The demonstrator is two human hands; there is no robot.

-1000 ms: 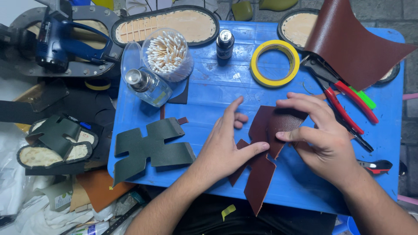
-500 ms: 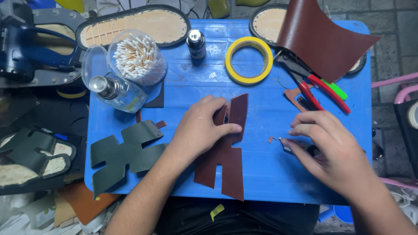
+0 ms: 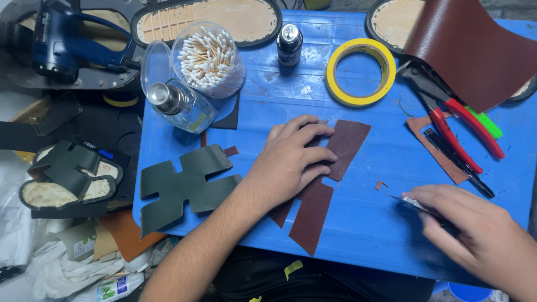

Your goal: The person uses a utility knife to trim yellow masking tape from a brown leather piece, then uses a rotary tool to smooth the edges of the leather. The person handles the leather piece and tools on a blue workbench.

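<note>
Shifted toward 5 o'clock since earlier: right hand (image 3: 475,232), fingers clamped on small blade (image 3: 411,202); left hand (image 3: 293,162) pressed flat, fingers spread, on brown leather piece (image 3: 335,162) mid blue table (image 3: 369,235).

A blue table (image 3: 358,112) carries most of the items. A roll of yellow tape (image 3: 361,71) lies flat near its far edge, with a small dark bottle (image 3: 289,45) standing upright to its left. A clear tub of cotton swabs (image 3: 208,59) stands at the far left corner, and a glass bottle with a metal cap (image 3: 178,105) lies tilted just beside it. A dark green leather cutout (image 3: 184,187) rests flat at the near left edge. Red-handled pliers (image 3: 456,131) lie to the right, next to a large curled brown leather sheet (image 3: 475,47). Off the table, a blue power tool (image 3: 61,39) and a green-strapped sandal (image 3: 70,176) lie to the left.
</note>
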